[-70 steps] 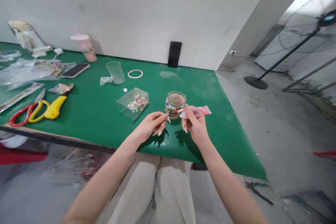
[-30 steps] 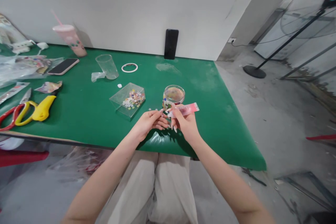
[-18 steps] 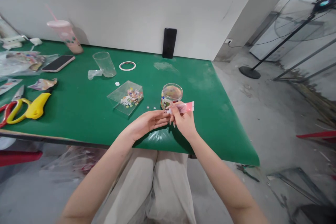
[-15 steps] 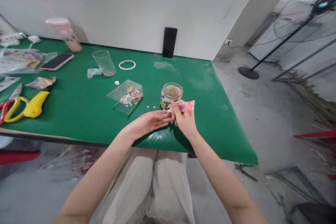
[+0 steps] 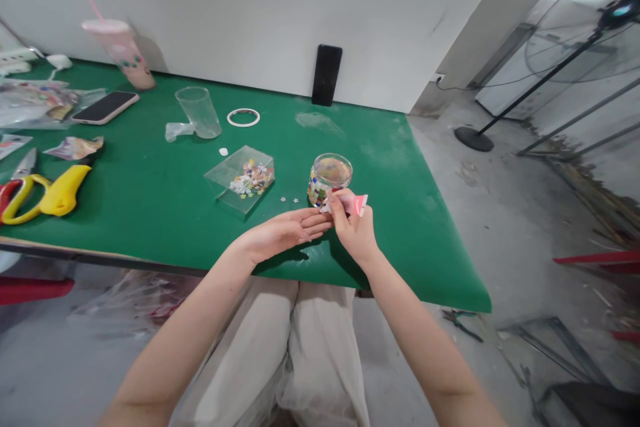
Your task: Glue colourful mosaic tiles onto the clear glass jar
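My right hand (image 5: 354, 228) is closed around a small pink-and-white squeeze tube (image 5: 359, 204), its nozzle pointing left. Just below that nozzle, my left hand (image 5: 287, 230) lies palm up with the fingers stretched out. Whether anything tiny rests on those fingertips is too small to make out. Right behind both hands stands a glass jar (image 5: 331, 170) with colourful mosaic pieces on its side; the fingers partly cover its front. To the left, a clear tray (image 5: 220, 180) holds many small star-shaped and square pieces. Two little stars (image 5: 289, 200) lie loose on the green tabletop between tray and jar.
A black phone (image 5: 327, 75) leans on the wall. Behind the tray are a clear plastic cup (image 5: 199, 113) and a white ring (image 5: 243, 118). Farther left lie yellow-handled scissors (image 5: 57, 197), another phone (image 5: 105, 108) and a pink tumbler (image 5: 123, 57). The table's right edge drops to the floor.
My left hand has turned slightly more palm up, its fingers flatter beneath the nozzle. The tube stays in my right hand and shows less of its tail. The view has shifted slightly.
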`<control>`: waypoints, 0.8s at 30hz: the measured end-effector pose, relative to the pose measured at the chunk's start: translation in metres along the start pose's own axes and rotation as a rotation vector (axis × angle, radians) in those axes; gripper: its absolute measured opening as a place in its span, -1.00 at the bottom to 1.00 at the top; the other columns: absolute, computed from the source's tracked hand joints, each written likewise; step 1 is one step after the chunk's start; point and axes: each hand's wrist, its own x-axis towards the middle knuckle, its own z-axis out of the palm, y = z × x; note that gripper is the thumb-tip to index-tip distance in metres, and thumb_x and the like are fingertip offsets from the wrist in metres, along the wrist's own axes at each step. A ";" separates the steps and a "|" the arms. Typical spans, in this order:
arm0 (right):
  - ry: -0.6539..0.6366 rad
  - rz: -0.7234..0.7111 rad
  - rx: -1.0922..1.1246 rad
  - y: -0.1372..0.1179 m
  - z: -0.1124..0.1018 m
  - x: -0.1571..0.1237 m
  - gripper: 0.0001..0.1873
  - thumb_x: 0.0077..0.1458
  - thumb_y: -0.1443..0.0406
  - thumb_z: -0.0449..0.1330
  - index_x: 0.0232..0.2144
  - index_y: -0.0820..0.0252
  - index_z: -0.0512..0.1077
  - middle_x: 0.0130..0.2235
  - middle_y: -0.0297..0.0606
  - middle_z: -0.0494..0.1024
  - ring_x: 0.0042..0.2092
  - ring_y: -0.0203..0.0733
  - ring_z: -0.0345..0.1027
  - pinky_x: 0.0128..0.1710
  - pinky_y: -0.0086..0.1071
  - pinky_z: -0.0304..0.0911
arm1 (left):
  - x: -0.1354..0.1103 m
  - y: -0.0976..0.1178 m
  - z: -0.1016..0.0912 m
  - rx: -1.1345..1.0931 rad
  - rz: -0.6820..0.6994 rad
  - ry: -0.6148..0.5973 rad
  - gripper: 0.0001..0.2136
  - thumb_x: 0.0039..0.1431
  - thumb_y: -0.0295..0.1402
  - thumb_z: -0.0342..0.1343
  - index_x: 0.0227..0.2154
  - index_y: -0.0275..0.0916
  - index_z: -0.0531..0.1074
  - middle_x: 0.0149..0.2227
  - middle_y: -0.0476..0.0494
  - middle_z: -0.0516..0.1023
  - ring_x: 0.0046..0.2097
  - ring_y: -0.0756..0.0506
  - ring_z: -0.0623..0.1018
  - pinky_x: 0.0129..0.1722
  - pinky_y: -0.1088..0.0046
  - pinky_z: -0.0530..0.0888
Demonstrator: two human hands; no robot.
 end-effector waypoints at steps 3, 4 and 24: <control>0.009 0.005 -0.004 0.001 0.000 0.000 -0.79 0.21 0.23 0.02 -0.41 0.17 0.36 -0.46 -0.31 0.49 -0.40 -0.28 0.40 -0.34 -0.45 0.27 | 0.000 0.000 0.000 0.019 -0.003 -0.013 -0.47 -0.11 -0.67 -0.01 0.00 -0.29 0.36 0.19 -0.21 0.35 0.27 -0.18 0.22 0.28 0.21 0.02; 0.009 0.004 -0.006 0.001 0.000 0.000 -0.79 0.21 0.23 0.02 -0.41 0.17 0.36 -0.47 -0.31 0.49 -0.40 -0.28 0.40 -0.34 -0.45 0.27 | 0.000 0.001 0.000 0.029 -0.007 -0.017 -0.47 -0.11 -0.67 -0.02 0.00 -0.28 0.36 0.19 -0.20 0.35 0.28 -0.18 0.21 0.28 0.22 0.03; -0.034 -0.058 -0.230 -0.001 0.000 -0.002 -0.73 0.24 0.22 -0.05 -0.41 0.14 0.38 -0.45 -0.25 0.54 -0.43 -0.23 0.44 -0.40 -0.45 0.24 | 0.000 -0.001 0.002 0.114 -0.019 0.052 -0.56 0.01 -0.59 0.08 0.01 -0.27 0.38 0.20 -0.25 0.33 0.25 -0.17 0.27 0.28 0.19 0.03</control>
